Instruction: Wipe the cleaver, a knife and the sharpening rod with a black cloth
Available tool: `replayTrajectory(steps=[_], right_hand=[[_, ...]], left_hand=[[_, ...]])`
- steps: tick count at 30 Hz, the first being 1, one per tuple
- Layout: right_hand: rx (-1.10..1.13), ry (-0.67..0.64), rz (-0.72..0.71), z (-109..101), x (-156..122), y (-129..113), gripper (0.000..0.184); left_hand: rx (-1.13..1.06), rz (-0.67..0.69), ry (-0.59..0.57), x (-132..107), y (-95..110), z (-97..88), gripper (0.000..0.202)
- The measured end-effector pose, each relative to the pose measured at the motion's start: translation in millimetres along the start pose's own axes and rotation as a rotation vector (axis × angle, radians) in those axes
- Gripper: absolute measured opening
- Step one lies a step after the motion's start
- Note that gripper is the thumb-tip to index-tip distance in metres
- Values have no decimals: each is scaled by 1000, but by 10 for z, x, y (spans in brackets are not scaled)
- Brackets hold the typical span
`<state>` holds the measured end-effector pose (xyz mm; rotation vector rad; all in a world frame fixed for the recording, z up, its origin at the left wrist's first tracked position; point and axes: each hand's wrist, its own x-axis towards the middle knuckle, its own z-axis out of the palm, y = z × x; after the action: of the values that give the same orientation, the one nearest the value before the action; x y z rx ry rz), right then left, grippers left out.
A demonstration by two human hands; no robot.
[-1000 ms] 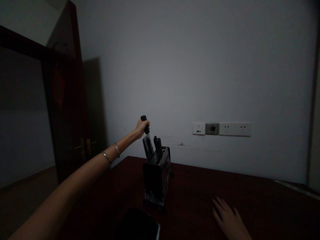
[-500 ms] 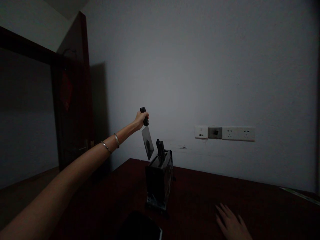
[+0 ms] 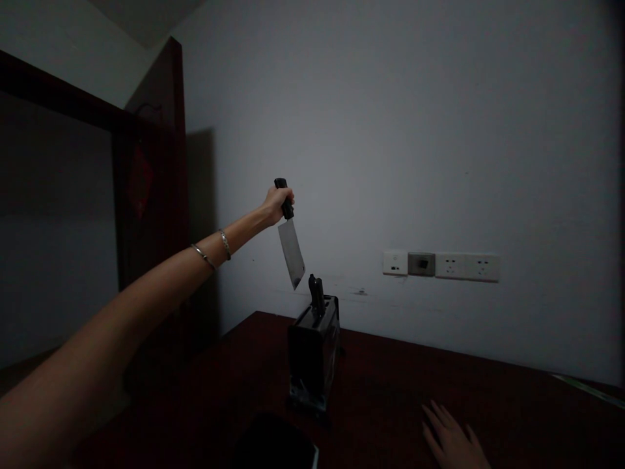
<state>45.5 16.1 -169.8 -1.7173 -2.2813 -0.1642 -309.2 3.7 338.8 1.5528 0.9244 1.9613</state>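
My left hand (image 3: 279,204) is closed around the black handle of a cleaver (image 3: 291,253), whose broad blade points downward and tilts slightly. The blade's lower end hangs above a black knife block (image 3: 312,358) and is apart from it. At least two black-handled knives (image 3: 316,296) stand in slots in the block's top. My right hand (image 3: 454,438) lies at the lower right with its fingers spread on the dark table and holds nothing. Two silver bracelets circle my left wrist.
The dark red table (image 3: 390,384) meets a pale wall with a row of sockets (image 3: 466,266). At the bottom is a dark object (image 3: 273,446), too dim to name. A door (image 3: 153,163) stands open at the left. A thin greenish strip (image 3: 586,388) lies at the right edge.
My left hand has risen with the cleaver, so the blade is higher above the knife block. My right hand has stayed in nearly the same place.
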Motion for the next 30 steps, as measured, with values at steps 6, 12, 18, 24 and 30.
replayTrajectory(steps=[6,12,18,24,30], right_hand=[[10,37,-6,30,-6,-22,46],[512,47,122,-307,-1,-45,54],[752,61,127,-820,-35,202,52],[1001,63,194,-1196,-189,439,44],[1175,111,265,-1452,-380,562,34]], left_hand=[[-62,32,-52,-36,377,273,18],[-166,52,-114,-219,451,577,15],[-399,63,-134,-655,185,907,12],[-501,65,-71,-1231,-215,1186,17],[-486,-32,-15,-1724,-706,1334,19]])
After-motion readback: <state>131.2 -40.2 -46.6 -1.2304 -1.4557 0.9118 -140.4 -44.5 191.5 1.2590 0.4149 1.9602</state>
